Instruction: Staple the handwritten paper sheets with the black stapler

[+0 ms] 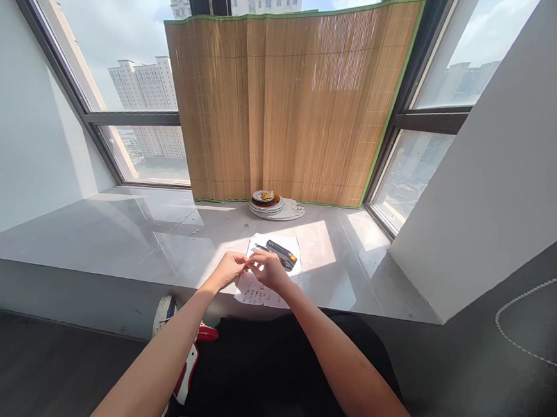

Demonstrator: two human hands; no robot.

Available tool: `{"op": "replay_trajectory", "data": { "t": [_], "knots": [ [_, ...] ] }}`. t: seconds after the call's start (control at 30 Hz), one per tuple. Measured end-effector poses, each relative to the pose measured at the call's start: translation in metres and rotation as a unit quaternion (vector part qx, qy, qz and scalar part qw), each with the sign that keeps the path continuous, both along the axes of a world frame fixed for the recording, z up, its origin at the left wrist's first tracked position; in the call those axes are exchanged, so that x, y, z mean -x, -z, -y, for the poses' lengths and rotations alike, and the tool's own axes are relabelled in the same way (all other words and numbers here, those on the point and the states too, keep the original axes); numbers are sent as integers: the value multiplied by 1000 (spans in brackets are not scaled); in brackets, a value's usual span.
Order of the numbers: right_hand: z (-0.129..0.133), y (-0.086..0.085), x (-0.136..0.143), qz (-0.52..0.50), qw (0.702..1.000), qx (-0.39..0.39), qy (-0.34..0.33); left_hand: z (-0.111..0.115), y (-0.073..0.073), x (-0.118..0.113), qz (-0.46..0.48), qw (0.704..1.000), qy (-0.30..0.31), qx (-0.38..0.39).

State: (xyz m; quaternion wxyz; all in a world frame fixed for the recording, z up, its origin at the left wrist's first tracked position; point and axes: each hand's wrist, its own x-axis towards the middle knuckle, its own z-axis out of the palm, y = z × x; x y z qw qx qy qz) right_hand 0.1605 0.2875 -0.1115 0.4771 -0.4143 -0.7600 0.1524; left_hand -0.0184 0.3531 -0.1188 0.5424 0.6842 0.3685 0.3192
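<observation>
My left hand (229, 269) and my right hand (268, 269) meet over the near part of the window sill, with the fingertips pinched together. Whatever is between them is too small to make out. Below and behind the hands lies a white paper sheet (257, 293) with handwriting on its near part. A dark box (282, 254) with an orange patch rests on the sheet, just beyond my right hand. Other dark items by the box are partly covered by my fingers.
A stack of round plates or discs (265, 204) stands at the back of the grey sill (199, 241), beside a white oval piece (294, 210). Behind it a bamboo mat (291, 107) covers the window. Shoes (164, 312) are below the sill, and a beaded cord (522, 301) hangs at right.
</observation>
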Motion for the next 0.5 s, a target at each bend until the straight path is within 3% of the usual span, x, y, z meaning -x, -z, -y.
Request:
{"op": "replay_trajectory", "data": {
  "t": [0.1, 0.2, 0.27, 0.37, 0.43, 0.5],
  "knots": [
    [2, -7, 3, -80, 997, 15, -12, -3, 2, 0, 5, 1000, 0, -10],
    [0, -21, -12, -180, 982, 20, 56, -4, 5, 1, -2, 1000, 1, 0],
    [-3, -32, -42, -231, 961, 48, 141, -4, 7, 0, 3, 1000, 0, 17],
    [-12, -36, -106, -185, 932, 112, 290, -3, 8, 0, 15, 1000, 2, 23],
    [-19, -28, -147, -184, 893, 164, 377, -3, 8, 0, 11, 1000, 5, 17],
    [-29, -13, -175, -201, 862, 219, 410, -3, 8, 0, 3, 1000, 5, 12]
  ]
}}
